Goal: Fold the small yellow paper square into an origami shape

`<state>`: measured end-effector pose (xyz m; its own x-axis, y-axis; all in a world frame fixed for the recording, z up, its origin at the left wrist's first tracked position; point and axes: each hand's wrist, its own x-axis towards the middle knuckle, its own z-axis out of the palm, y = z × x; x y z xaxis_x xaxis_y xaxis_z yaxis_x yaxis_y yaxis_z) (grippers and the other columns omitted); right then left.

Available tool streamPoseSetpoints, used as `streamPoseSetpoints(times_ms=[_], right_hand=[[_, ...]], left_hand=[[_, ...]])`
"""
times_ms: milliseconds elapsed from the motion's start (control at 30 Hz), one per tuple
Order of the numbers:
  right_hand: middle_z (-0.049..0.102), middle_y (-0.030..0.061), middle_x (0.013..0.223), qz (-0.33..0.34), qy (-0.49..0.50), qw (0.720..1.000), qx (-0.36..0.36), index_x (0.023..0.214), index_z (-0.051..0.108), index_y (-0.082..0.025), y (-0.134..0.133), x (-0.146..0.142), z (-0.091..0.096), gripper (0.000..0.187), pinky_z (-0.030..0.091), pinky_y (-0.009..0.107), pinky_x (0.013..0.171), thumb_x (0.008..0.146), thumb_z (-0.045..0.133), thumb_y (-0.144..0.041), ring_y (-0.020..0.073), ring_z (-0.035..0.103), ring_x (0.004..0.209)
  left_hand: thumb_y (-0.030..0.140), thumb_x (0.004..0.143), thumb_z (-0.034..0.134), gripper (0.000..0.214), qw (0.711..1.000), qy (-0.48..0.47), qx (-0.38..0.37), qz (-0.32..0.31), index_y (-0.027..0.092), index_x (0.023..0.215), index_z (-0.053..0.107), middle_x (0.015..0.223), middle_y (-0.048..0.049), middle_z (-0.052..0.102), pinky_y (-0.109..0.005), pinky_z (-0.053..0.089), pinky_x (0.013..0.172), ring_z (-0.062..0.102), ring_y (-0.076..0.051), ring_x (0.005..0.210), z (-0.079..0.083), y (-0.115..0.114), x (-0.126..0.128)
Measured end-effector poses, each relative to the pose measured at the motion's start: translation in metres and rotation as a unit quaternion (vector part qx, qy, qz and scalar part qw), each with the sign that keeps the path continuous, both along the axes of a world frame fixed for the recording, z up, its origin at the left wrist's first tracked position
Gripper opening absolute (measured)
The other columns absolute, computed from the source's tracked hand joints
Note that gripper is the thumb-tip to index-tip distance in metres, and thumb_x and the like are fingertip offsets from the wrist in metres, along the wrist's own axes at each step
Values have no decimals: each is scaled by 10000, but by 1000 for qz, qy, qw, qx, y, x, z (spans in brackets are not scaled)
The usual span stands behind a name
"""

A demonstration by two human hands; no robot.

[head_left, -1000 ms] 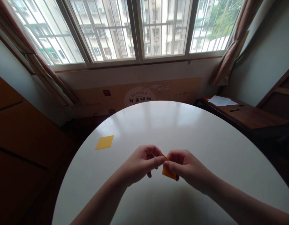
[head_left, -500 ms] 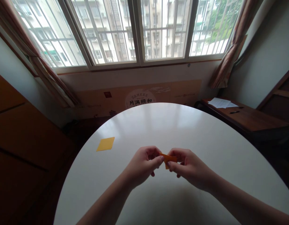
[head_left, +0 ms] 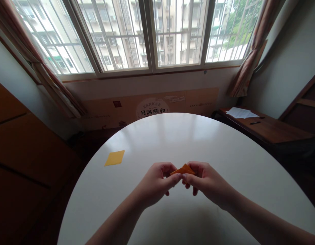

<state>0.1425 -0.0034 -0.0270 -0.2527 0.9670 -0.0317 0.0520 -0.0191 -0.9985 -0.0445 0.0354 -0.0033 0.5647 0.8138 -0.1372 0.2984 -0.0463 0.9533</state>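
A small folded piece of orange paper (head_left: 183, 169) is held between both hands above the white round table (head_left: 178, 136). My left hand (head_left: 161, 178) pinches its left end, thumb on the near side. My right hand (head_left: 200, 177) grips the right end, its thumb tip close against the left thumb. The paper shows a raised point in the middle and creased, slanting faces; its lower part is hidden behind the thumbs. On the table to the left lies a flat yellow square of paper (head_left: 114, 158), apart from both hands.
To the right stands a brown wooden side table (head_left: 280, 127) with white sheets (head_left: 237, 112) and a small dark object on it. An orange-brown cabinet (head_left: 25, 146) is on the left. A barred window and tied curtains lie beyond the round table's edge.
The orange paper has been turned in the fingers, so a peaked shape now shows on top instead of a flat strip with a tab below. My thumbs have come together.
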Motion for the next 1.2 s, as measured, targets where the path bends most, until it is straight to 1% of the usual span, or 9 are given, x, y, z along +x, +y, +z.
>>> streamPoseSetpoints(times_ms=[133,233,367,500,600,733,933,1100,1200], right_hand=[[630,29,764,0,28,1000,-2,871,670,-153,-1,0,0,253,477,233,520,883,664,-405,159,599,686],[629,29,772,7,30,1000,6,908,677,-153,0,0,-1,258,475,230,517,888,664,-410,155,593,684],[625,20,764,2,18,1000,18,916,688,-165,1,0,-3,211,479,230,518,884,661,-372,155,587,682],[630,17,759,-5,1,1000,24,891,689,-171,0,0,-2,128,485,229,520,878,618,-276,156,590,685],[637,18,759,-6,-4,1000,25,899,694,-169,0,-1,-2,130,486,229,511,869,607,-262,158,592,682],[650,28,789,-2,-2,1000,24,916,698,-166,0,-1,-3,142,486,226,499,864,612,-266,164,598,698],[657,28,790,-5,-15,999,35,921,703,-164,-2,-2,1,139,490,230,511,863,595,-230,161,592,692],[662,21,781,-14,-37,998,57,856,694,-166,-5,-3,4,121,471,228,532,860,577,-197,142,563,662],[642,10,748,-22,-43,997,63,827,685,-164,-5,-2,4,114,459,222,525,848,575,-185,134,547,643]], left_hand=[[395,812,669,270,1000,-21,-5,20,133,756,633,652,-3,575,-193,448,449,530,-121,578,-3,0,1],[388,823,655,263,999,-40,-2,29,137,754,624,641,7,559,-188,443,442,510,-112,565,-5,0,1],[372,825,653,239,998,-47,5,29,138,777,640,660,4,565,-185,447,442,509,-112,576,-5,0,1],[318,807,648,184,999,-36,12,10,135,797,658,709,-10,588,-184,453,447,529,-122,615,-4,-1,1],[273,786,633,145,999,-31,11,9,131,800,659,728,-14,597,-186,458,456,533,-124,629,-3,-1,2],[217,756,593,106,999,-27,16,24,127,773,647,726,-15,600,-187,450,466,518,-113,610,0,-3,3],[218,751,572,96,999,-17,21,17,137,752,624,713,-5,576,-196,447,472,508,-114,606,0,-4,3],[174,707,539,68,1000,-22,17,15,139,714,597,670,11,548,-196,428,481,485,-94,568,-1,-6,4],[187,697,546,77,999,-28,19,24,134,710,601,654,12,545,-196,424,469,482,-92,551,-2,-5,4]])
